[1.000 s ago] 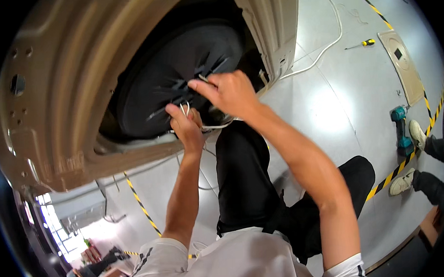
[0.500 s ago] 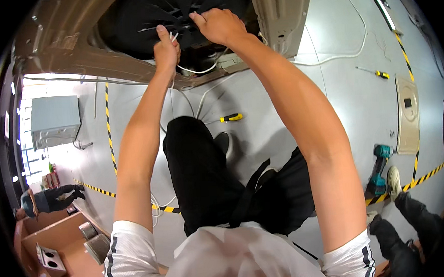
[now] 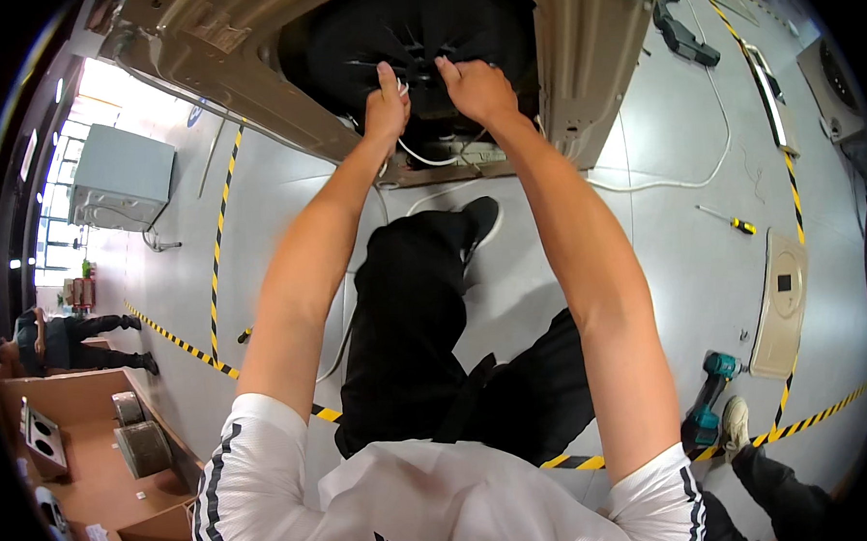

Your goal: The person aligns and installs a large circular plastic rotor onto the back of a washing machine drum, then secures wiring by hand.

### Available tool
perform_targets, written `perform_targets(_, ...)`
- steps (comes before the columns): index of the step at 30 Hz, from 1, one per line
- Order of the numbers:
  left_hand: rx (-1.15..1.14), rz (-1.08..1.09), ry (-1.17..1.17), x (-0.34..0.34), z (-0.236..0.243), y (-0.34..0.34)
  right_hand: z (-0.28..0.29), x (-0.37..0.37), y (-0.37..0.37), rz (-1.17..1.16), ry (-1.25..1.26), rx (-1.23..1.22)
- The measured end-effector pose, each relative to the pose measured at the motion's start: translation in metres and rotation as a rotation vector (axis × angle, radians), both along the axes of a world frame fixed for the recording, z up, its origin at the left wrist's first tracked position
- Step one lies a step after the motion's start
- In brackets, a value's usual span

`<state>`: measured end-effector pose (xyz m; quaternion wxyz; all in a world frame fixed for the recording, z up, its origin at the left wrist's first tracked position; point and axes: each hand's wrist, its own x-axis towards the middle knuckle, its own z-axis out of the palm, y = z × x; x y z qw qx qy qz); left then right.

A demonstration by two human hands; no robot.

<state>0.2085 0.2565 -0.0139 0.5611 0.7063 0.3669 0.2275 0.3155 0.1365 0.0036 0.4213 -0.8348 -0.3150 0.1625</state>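
Observation:
In front of me stands a beige metal appliance cabinet [image 3: 579,61], and a large black round ribbed part [image 3: 365,37] fills its opening. My left hand [image 3: 386,110] is at the lower part of the black round part, thumb up, closed around a thin white cable or strip [image 3: 403,86]. Close on its right, my right hand [image 3: 481,90] is closed against the same black part with its thumb raised. Its curled fingers are partly hidden, and what they grip cannot be made out. A white cable [image 3: 427,161] loops below both hands inside the opening.
At right on the grey floor lie a yellow-black screwdriver [image 3: 742,225], a beige panel [image 3: 781,304] and a teal cordless drill [image 3: 712,399]. A white hose [image 3: 672,185] trails nearby. At left are a grey cabinet [image 3: 125,178], an open cardboard box [image 3: 91,401] and another person [image 3: 79,342].
My right hand has come lower and closer to my left hand on the black part. My view has shifted, and my foot now shows farther forward, near the cabinet.

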Motion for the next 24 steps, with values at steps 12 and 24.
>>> perform_targets(12, 0.096, -0.034, 0.021, -0.001, -0.001, 0.001, -0.018, 0.000, 0.004, 0.013, 0.063, 0.127)
perform_targets(24, -0.252, 0.239, -0.143, 0.016, 0.014, -0.035, -0.029, -0.008, 0.024, -0.098, 0.232, 0.382)
